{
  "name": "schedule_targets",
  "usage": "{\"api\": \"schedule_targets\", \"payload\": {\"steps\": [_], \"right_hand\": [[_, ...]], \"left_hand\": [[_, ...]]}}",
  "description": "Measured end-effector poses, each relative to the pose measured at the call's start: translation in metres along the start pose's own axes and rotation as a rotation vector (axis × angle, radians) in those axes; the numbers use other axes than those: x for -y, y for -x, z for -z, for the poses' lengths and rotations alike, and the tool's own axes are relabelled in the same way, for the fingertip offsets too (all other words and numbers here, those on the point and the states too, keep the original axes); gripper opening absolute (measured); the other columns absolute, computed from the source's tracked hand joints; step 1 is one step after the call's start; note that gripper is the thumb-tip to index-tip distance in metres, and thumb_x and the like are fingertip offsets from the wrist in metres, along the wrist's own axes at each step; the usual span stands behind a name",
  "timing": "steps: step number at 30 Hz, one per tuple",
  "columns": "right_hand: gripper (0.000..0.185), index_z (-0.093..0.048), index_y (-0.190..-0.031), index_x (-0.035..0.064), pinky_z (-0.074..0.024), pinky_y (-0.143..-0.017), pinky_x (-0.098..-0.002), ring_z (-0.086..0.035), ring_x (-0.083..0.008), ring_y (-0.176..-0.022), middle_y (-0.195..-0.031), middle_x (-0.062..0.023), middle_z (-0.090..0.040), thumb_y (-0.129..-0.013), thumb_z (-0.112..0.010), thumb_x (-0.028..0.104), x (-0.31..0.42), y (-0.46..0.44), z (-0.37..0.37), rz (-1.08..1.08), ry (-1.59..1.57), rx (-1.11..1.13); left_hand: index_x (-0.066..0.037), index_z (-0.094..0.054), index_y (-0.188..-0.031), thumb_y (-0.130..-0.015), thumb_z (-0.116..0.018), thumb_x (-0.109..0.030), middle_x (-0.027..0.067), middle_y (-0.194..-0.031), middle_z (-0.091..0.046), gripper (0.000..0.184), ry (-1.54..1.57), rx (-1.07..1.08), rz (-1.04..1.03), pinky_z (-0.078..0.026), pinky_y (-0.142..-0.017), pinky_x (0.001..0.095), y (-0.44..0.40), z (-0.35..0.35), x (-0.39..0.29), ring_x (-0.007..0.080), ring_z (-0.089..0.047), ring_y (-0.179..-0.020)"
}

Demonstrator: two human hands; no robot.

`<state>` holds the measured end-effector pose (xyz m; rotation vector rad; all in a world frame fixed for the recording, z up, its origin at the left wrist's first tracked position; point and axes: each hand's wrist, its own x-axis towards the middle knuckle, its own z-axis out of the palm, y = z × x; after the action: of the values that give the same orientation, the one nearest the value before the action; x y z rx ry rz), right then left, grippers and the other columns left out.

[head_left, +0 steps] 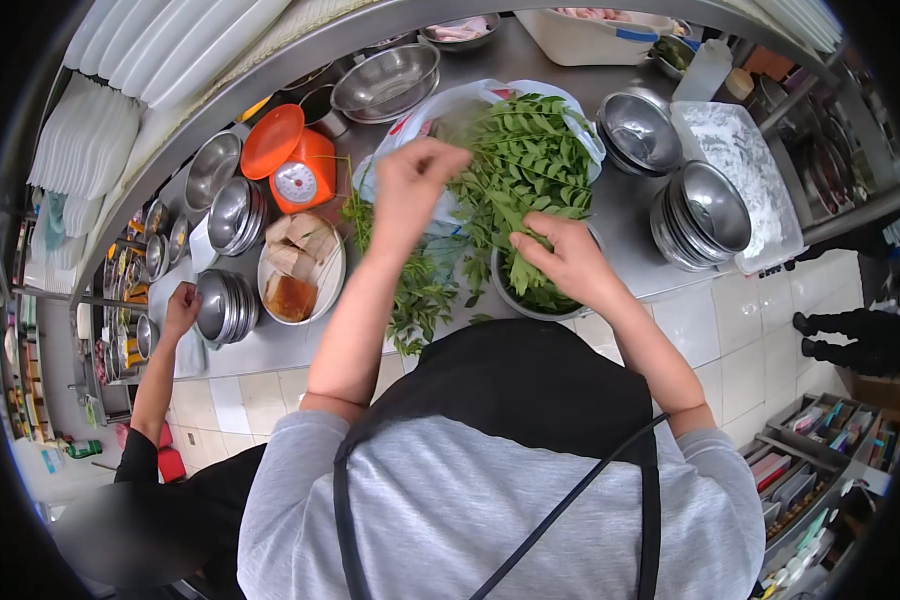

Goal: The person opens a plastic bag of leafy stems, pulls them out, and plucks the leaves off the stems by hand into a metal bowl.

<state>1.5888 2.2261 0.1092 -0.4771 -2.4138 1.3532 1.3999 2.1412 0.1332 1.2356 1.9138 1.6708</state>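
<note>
Leafy green sprigs fill a white plastic bag on the steel counter. My right hand grips a bunch of leafy greens over a metal bowl, whose rim shows partly around the leaves. Held up at the bag's left side, my left hand has its fingers pinched together and is slightly smeared by motion. Whatever lies between them, if anything, cannot be made out. Loose stems with leaves lie on the counter below my left wrist and hang near its front edge.
Left of the greens stand an orange scale and a plate of pale and brown blocks. Stacked metal bowls and a white-dusted tray are at right. A co-worker's hand is by a bowl stack at left.
</note>
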Motion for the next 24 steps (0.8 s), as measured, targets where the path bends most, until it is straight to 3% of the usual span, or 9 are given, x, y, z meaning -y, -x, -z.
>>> {"api": "schedule_targets", "payload": {"steps": [5, 7, 8, 10, 15, 16, 19, 21, 24], "right_hand": [[0.021, -0.054, -0.082, -0.0021, -0.0375, -0.056, -0.0282, -0.044, -0.0188, -0.058, -0.066, -0.0106, -0.050, -0.085, -0.053, 0.019, -0.018, 0.011, -0.003, 0.052, -0.089, -0.001], [0.023, -0.054, -0.084, -0.0016, -0.0393, -0.058, -0.0357, -0.051, -0.0318, -0.063, -0.071, -0.0191, -0.053, -0.084, -0.052, 0.021, -0.025, 0.014, -0.003, -0.040, -0.050, 0.000], [0.023, -0.054, -0.084, -0.0016, -0.0393, -0.058, -0.0357, -0.051, -0.0318, -0.063, -0.071, -0.0191, -0.053, -0.084, -0.052, 0.021, -0.027, 0.013, -0.002, -0.037, -0.051, 0.003], [0.022, -0.055, -0.084, -0.0013, -0.0391, -0.057, -0.0340, -0.051, -0.0289, -0.062, -0.070, -0.0185, -0.053, -0.084, -0.052, 0.021, -0.029, 0.011, -0.001, -0.140, -0.034, -0.024], [0.021, -0.056, -0.087, -0.0002, -0.0390, -0.059, -0.0280, -0.049, -0.0146, -0.062, -0.068, -0.0092, -0.055, -0.082, -0.056, 0.020, -0.025, -0.012, -0.003, -0.092, -0.185, -0.131], [0.021, -0.056, -0.087, -0.0002, -0.0390, -0.059, -0.0280, -0.049, -0.0146, -0.062, -0.068, -0.0092, -0.055, -0.082, -0.056, 0.020, -0.026, -0.015, -0.006, -0.093, -0.183, -0.136], [0.020, -0.057, -0.090, 0.0002, -0.0385, -0.055, -0.0242, -0.047, -0.0092, -0.059, -0.066, -0.0034, -0.054, -0.083, -0.056, 0.018, -0.022, -0.019, -0.008, -0.050, -0.399, -0.179], [0.019, -0.057, -0.094, 0.0010, -0.0367, -0.050, -0.0205, -0.044, -0.0049, -0.056, -0.065, 0.0019, -0.051, -0.083, -0.056, 0.017, -0.014, -0.016, -0.002, -0.329, -0.500, -0.178], [0.017, -0.059, -0.099, 0.0045, -0.0365, -0.051, -0.0144, -0.046, -0.0008, -0.060, -0.072, 0.0044, -0.055, -0.087, -0.053, 0.016, -0.017, -0.015, 0.002, -0.364, -0.498, -0.184]], "left_hand": [[-0.001, -0.066, -0.076, -0.077, -0.063, -0.013, -0.0004, -0.063, -0.058, 0.013, -0.047, -0.166, 0.113, -0.037, -0.052, 0.0197, -0.012, 0.071, 0.029, 0.0051, -0.049, -0.056], [-0.001, -0.066, -0.076, -0.078, -0.062, -0.014, -0.0003, -0.062, -0.058, 0.013, -0.070, -0.118, 0.137, -0.036, -0.051, 0.0186, -0.011, 0.083, 0.033, 0.0042, -0.049, -0.057], [-0.001, -0.066, -0.076, -0.078, -0.062, -0.014, -0.0003, -0.062, -0.058, 0.013, -0.072, -0.122, 0.137, -0.036, -0.051, 0.0186, -0.008, 0.083, 0.036, 0.0042, -0.049, -0.057], [-0.002, -0.066, -0.076, -0.078, -0.063, -0.015, -0.0006, -0.063, -0.059, 0.014, -0.100, -0.021, 0.146, -0.037, -0.051, 0.0193, 0.003, 0.064, 0.025, 0.0048, -0.049, -0.055], [0.000, -0.065, -0.077, -0.076, -0.063, -0.011, 0.0024, -0.065, -0.060, 0.011, -0.088, 0.242, 0.117, -0.039, -0.055, 0.0205, 0.015, -0.008, 0.002, 0.0056, -0.051, -0.060], [0.000, -0.065, -0.077, -0.076, -0.063, -0.011, 0.0024, -0.065, -0.060, 0.011, -0.086, 0.245, 0.113, -0.039, -0.055, 0.0205, 0.015, -0.019, -0.002, 0.0056, -0.051, -0.060], [0.002, -0.062, -0.070, -0.072, -0.064, -0.009, 0.0115, -0.060, -0.058, 0.011, -0.118, 0.160, -0.077, -0.042, -0.050, 0.0283, 0.016, -0.046, -0.010, 0.0197, -0.056, -0.053], [0.002, -0.062, -0.070, -0.072, -0.064, -0.008, 0.0115, -0.061, -0.058, 0.010, -0.124, 0.145, -0.103, -0.041, -0.050, 0.0285, 0.014, -0.055, -0.008, 0.0200, -0.055, -0.052], [0.002, -0.062, -0.071, -0.072, -0.064, -0.007, 0.0116, -0.061, -0.057, 0.010, -0.121, 0.123, -0.157, -0.041, -0.049, 0.0294, 0.011, -0.066, -0.002, 0.0204, -0.054, -0.051]]}}
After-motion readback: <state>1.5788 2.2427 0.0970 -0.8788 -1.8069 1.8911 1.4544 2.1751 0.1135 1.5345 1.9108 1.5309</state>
